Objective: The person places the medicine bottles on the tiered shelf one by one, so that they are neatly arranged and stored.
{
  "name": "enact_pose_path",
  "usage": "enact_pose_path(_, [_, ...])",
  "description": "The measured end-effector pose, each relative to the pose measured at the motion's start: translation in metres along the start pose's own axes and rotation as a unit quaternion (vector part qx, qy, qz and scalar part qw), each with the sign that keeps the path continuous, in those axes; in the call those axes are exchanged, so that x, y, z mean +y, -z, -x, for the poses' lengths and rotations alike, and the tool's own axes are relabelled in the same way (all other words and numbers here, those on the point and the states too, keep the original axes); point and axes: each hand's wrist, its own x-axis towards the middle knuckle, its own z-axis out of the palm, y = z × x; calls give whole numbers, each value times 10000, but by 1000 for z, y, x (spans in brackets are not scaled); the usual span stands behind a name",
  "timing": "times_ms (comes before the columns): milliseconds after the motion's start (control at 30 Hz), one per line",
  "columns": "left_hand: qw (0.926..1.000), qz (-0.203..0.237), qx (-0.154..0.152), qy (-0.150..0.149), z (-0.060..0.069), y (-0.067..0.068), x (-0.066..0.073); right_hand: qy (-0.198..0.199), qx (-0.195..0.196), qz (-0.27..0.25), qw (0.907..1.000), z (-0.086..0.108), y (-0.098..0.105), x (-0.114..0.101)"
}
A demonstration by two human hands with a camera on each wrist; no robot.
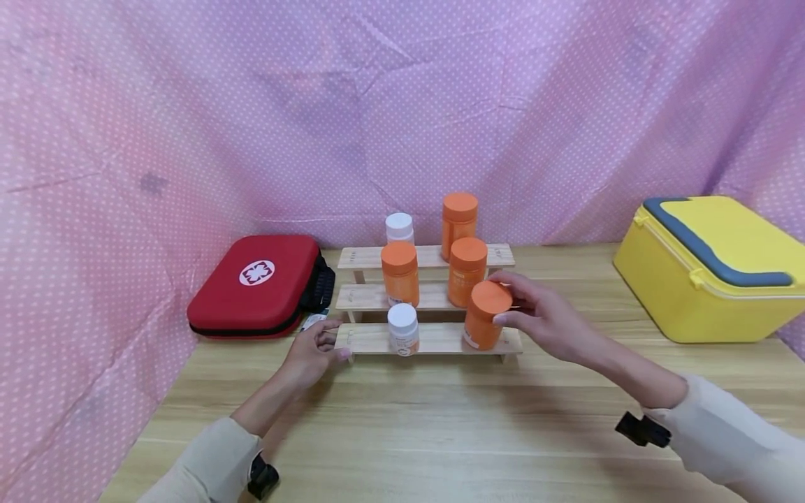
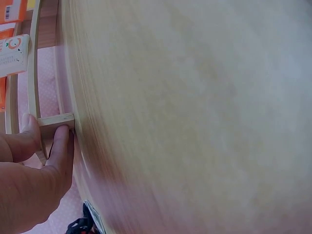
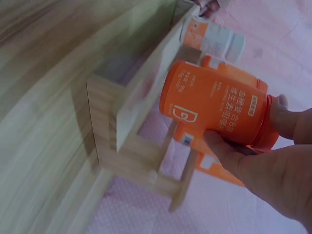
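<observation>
A stepped wooden rack [image 1: 371,338] with three tiers bears orange and white pill bottles. My left hand [image 1: 308,355] pinches the rack's left end at the lowest tier, thumb and finger around the board and leg in the left wrist view. My right hand [image 1: 544,314] holds an orange pill bottle [image 1: 486,321] at the right of the lowest tier. That bottle is slightly tilted, its lettering plain in the right wrist view; whether its base touches the board I cannot tell. A white pill bottle [image 1: 403,330] stands left of it on the same tier.
Two orange bottles, left [image 1: 400,276] and right [image 1: 467,272], stand on the middle tier. The top tier bears a white bottle [image 1: 400,228] and an orange one [image 1: 459,225]. A red first-aid case [image 1: 270,286] lies left; a yellow lidded box [image 1: 685,293] stands right.
</observation>
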Motion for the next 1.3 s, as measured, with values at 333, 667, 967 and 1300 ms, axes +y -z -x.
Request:
enact_pose_path(333, [10000,17,-23,32,1,0,0,-329,-13,16,9995,-9,-19,1])
enact_pose_path(667, [10000,35,6,56,2,0,1,-467,-40,35,9989,-10,-22,1])
enact_pose_path(967, [9999,99,-22,7,3,0,1,-528,-33,-33,9986,-8,-22,-1])
enact_pose_path(1300, [9999,81,-109,56,1,3,-2,-990,143,318,9945,21,3,-2])
